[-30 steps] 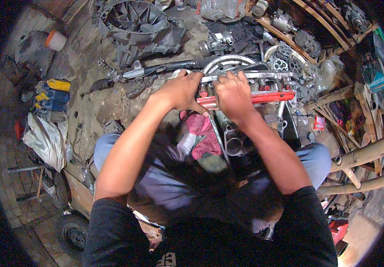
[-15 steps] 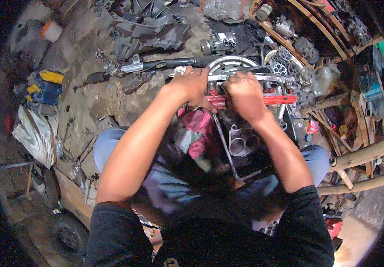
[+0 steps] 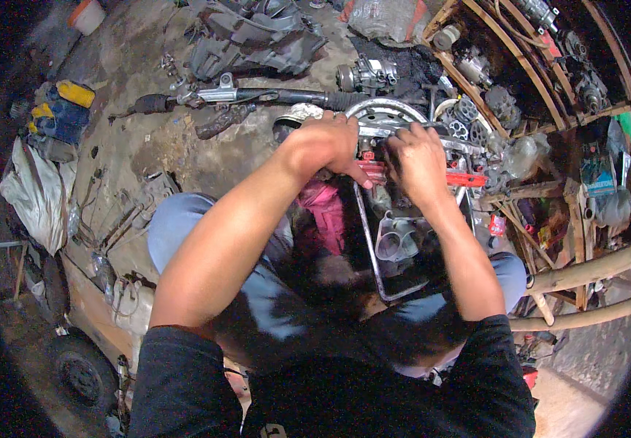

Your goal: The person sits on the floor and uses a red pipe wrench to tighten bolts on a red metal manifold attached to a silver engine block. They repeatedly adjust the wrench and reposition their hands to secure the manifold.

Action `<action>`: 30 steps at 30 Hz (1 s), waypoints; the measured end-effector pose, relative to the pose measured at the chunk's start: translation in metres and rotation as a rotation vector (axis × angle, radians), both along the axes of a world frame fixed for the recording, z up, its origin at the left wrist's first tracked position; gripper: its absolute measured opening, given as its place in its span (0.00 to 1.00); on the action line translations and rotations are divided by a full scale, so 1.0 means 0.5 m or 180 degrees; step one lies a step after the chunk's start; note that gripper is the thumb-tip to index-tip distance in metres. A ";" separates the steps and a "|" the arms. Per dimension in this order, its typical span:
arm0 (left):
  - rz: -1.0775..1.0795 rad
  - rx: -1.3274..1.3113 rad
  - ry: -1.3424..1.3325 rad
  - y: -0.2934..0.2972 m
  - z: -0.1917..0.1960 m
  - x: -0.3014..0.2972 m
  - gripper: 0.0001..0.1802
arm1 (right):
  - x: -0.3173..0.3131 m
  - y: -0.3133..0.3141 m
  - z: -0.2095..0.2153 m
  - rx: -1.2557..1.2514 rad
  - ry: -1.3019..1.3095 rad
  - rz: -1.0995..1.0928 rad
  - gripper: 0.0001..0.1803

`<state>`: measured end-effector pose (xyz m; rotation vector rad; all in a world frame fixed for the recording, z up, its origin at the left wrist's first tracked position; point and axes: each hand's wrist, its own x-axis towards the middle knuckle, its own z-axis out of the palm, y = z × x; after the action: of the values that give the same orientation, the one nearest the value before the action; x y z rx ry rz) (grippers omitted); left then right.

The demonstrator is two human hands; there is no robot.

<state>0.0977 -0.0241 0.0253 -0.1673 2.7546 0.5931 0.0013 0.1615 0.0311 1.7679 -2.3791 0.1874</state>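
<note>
A long metal engine part with a red rail (image 3: 464, 179) along its near side lies across the work spot in front of me. My left hand (image 3: 334, 146) grips its left end, fingers over the far side and thumb pressed by the red rail. My right hand (image 3: 419, 162) is closed over the middle of the part, knuckles up; whatever its fingers hold is hidden under it. Below the hands are a flat grey metal gasket (image 3: 396, 241), a bent metal rod (image 3: 371, 255) and a crumpled pink cloth (image 3: 323, 212).
Just beyond stands a wheel rim (image 3: 387, 109). Farther off lie a steering rack (image 3: 272, 97), a compressor-like part (image 3: 366, 74) and dark plastic housings (image 3: 257, 40). Wooden shelving (image 3: 549, 80) with metal parts rises at the right, above wooden poles (image 3: 593, 266). A tyre (image 3: 82, 372) lies lower left.
The view has shifted slightly. My left hand keeps its grip at the left end, and my right hand stays closed over the part, turned a little with its fingers nearer the red rail.
</note>
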 end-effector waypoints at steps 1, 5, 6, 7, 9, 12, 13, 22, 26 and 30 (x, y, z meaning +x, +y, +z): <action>-0.0005 0.0017 0.0027 0.001 0.000 -0.001 0.67 | 0.001 0.004 -0.010 -0.0071 -0.0039 -0.0090 0.10; -0.0028 -0.0202 -0.0117 0.002 0.003 0.001 0.68 | 0.000 -0.011 0.005 0.0009 -0.0223 -0.0047 0.07; -0.0051 -0.0193 -0.0124 0.003 0.004 -0.003 0.68 | 0.001 -0.008 0.000 -0.0156 -0.0221 -0.0123 0.06; -0.0074 -0.0185 -0.0132 0.004 0.006 -0.007 0.68 | 0.003 -0.004 -0.012 -0.0320 -0.0220 -0.0201 0.06; -0.0111 -0.0233 -0.0096 0.004 0.003 -0.011 0.68 | 0.000 -0.001 -0.014 -0.0318 -0.0346 -0.0264 0.06; -0.0127 -0.0240 0.0001 0.002 -0.009 -0.013 0.67 | -0.010 -0.001 -0.008 -0.0123 -0.0516 -0.0277 0.08; -0.0139 -0.0230 0.0049 0.003 -0.013 -0.016 0.66 | -0.011 0.001 -0.018 -0.0264 -0.0429 -0.0319 0.08; -0.0120 -0.0235 -0.0138 0.001 0.001 -0.017 0.71 | -0.015 0.006 -0.033 -0.0657 -0.0758 -0.0062 0.09; -0.0151 -0.0257 -0.0229 0.000 0.008 -0.020 0.72 | -0.015 0.000 -0.022 -0.0550 -0.0693 -0.0038 0.09; -0.0180 -0.0215 -0.0290 0.001 0.016 -0.023 0.73 | -0.016 0.002 -0.032 -0.0562 -0.0675 -0.0150 0.07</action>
<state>0.0860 -0.0237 0.0331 -0.1281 2.6828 0.4663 -0.0069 0.1624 0.0149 1.6840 -2.4536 0.5866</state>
